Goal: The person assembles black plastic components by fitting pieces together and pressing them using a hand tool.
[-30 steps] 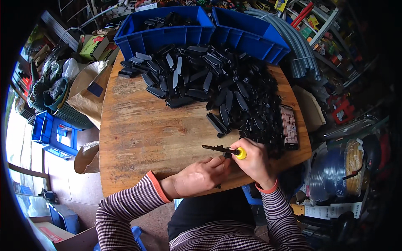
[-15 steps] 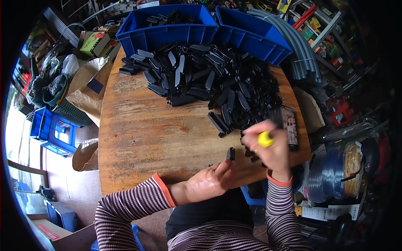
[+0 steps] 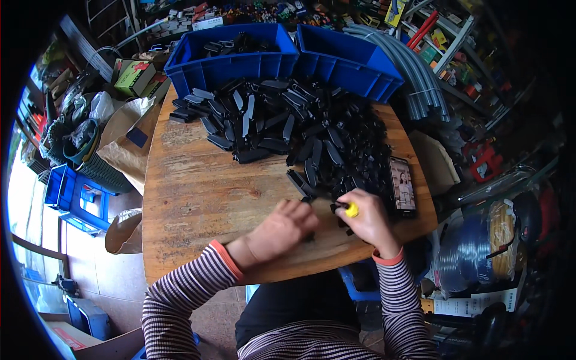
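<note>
My right hand (image 3: 367, 223) is closed around a yellow-handled tool (image 3: 351, 209), whose dark end points left toward the black pieces. My left hand (image 3: 282, 231) is over the table just left of it, fingers bent and smeared by motion; whether anything is in them is hidden. A large pile of long, narrow black plastic pieces (image 3: 279, 120) spreads over the far and right part of the table, and its near end reaches both hands. One black piece (image 3: 298, 182) lies at the pile's near left edge.
The wooden table (image 3: 198, 198) has a rounded edge. Two blue crates (image 3: 231, 66) stand at its far side, the left one holding black pieces. A phone (image 3: 403, 186) lies at the right edge. Paper bags (image 3: 123, 141) and a blue stool (image 3: 84, 198) are at the left.
My left hand has moved forward and left to the pile's near edge; the black piece it held up no longer shows. The right hand with the yellow-handled tool has come lower and left.
</note>
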The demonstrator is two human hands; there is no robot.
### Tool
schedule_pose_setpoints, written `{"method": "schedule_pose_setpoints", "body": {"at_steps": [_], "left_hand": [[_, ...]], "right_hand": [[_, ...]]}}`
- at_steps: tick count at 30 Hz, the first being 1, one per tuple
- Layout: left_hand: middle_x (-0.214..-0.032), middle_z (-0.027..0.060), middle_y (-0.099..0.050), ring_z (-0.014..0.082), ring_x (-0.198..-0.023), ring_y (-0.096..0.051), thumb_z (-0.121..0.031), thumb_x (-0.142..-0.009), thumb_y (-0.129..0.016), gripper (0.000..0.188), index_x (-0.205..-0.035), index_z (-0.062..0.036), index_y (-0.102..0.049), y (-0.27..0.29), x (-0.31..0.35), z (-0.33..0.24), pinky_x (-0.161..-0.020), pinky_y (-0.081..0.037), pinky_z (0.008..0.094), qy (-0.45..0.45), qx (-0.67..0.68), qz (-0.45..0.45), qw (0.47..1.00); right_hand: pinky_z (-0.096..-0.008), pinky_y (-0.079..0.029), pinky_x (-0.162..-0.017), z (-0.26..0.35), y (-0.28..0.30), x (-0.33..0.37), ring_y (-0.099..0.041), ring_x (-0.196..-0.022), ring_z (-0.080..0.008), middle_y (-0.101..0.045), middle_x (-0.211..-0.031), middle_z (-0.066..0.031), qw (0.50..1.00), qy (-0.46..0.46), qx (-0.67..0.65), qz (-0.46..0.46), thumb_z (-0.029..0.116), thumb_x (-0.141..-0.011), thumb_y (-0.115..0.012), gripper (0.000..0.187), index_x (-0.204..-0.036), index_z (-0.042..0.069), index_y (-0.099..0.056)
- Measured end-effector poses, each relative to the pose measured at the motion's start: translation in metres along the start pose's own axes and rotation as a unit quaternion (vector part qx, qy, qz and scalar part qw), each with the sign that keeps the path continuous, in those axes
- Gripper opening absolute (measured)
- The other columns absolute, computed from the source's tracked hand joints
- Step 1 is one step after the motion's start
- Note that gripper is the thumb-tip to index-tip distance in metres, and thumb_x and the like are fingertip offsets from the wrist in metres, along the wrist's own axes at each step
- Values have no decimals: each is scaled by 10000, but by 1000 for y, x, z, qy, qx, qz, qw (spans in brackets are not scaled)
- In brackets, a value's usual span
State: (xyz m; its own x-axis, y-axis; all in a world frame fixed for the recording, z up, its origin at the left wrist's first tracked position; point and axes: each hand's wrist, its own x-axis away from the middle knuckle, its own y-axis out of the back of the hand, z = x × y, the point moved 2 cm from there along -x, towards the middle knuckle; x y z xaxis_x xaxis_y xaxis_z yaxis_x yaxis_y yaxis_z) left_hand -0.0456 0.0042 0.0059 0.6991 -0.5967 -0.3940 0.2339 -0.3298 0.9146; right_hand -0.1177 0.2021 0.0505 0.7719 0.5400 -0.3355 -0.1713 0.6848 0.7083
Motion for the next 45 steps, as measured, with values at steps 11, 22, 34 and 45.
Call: {"method": "schedule_pose_setpoints", "body": {"at_steps": [11,22,34,45], "left_hand": [[-1012,84,-557,276,-1005,-549,-68,-741,-624,390,-1123,-83,-546,13,-23,60,-861,-439,391,170,76,-49,981],[-1027,88,-574,278,-976,-556,-88,-827,-547,326,-1153,-82,-550,37,59,18,-830,-465,385,96,-44,-24,994],[-941,71,-566,232,-897,-593,-137,-814,-616,153,-960,-89,-619,43,1,24,-779,-486,354,312,2,140,940],[-1146,60,-586,168,-862,-570,-173,-784,-574,347,-1113,-79,-628,18,-2,-24,-739,-468,288,-113,-106,-24,988]], "right_hand": [[-324,-494,-664,-6,-9,-2,-630,-724,-256,-627,-811,-103,992,-27,96,82,63,-758,-750,189,-887,-7,-631],[-290,-479,-622,23,20,31,-615,-664,-209,-625,-746,-105,998,-40,-34,-46,31,-787,-743,180,-847,-4,-578],[-299,-500,-638,36,8,36,-659,-708,-247,-643,-783,-112,999,7,-29,-27,-31,-741,-753,205,-860,-2,-589],[-306,-513,-630,25,-1,14,-677,-728,-262,-664,-804,-112,998,29,-48,-31,-30,-750,-728,178,-875,8,-607]]}}
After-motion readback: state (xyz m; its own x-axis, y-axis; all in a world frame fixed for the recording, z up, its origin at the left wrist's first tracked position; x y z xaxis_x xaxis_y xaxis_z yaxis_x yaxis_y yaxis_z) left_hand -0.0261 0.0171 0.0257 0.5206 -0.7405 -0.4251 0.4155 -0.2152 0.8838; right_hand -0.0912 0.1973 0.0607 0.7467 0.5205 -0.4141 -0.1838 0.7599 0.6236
